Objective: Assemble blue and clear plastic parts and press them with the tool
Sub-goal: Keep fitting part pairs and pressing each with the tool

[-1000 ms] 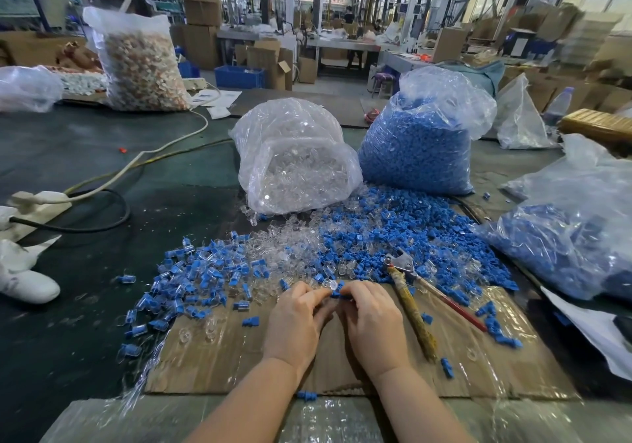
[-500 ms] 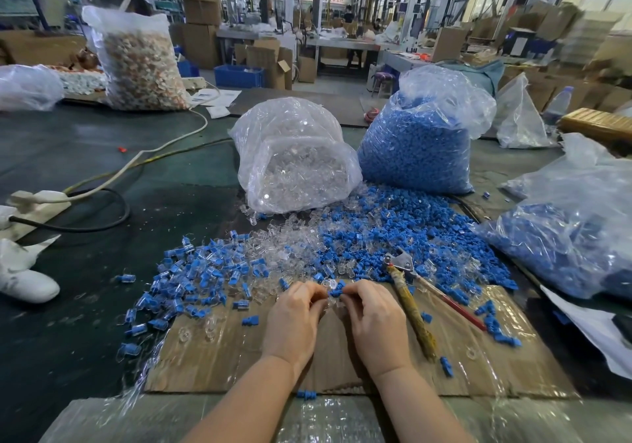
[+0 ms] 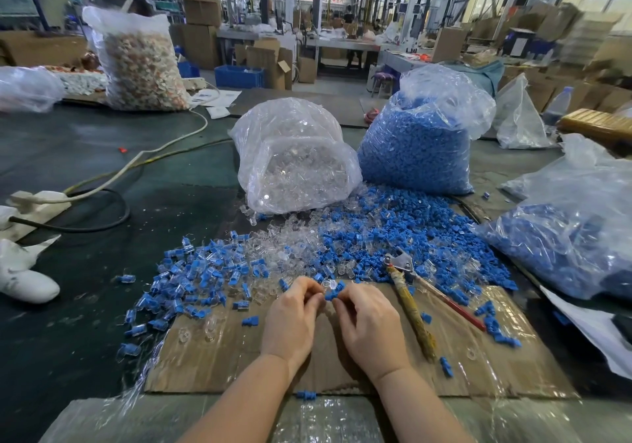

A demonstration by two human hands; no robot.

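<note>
My left hand (image 3: pixel 294 316) and my right hand (image 3: pixel 367 321) meet fingertip to fingertip over the cardboard sheet (image 3: pixel 342 364). Between them my right fingers pinch a small blue part (image 3: pixel 332 293), and my left fingers pinch a clear part (image 3: pixel 325 284) against it. Loose blue parts (image 3: pixel 410 234) and clear parts (image 3: pixel 290 251) lie heaped just beyond my hands. A pile of joined blue-and-clear pieces (image 3: pixel 191 278) spreads to the left. The pressing tool (image 3: pixel 408 299), pliers with a yellow and a red handle, lies to the right of my right hand.
A bag of clear parts (image 3: pixel 294 162) and a bag of blue parts (image 3: pixel 420 134) stand behind the heap. Another bag of blue pieces (image 3: pixel 578 234) lies at the right. Cables (image 3: pixel 113 182) and a power strip (image 3: pixel 37 203) cross the dark table at the left.
My hands have lifted slightly and moved a little apart; the blue part and the clear part now show between my fingertips. The tool has not moved.
</note>
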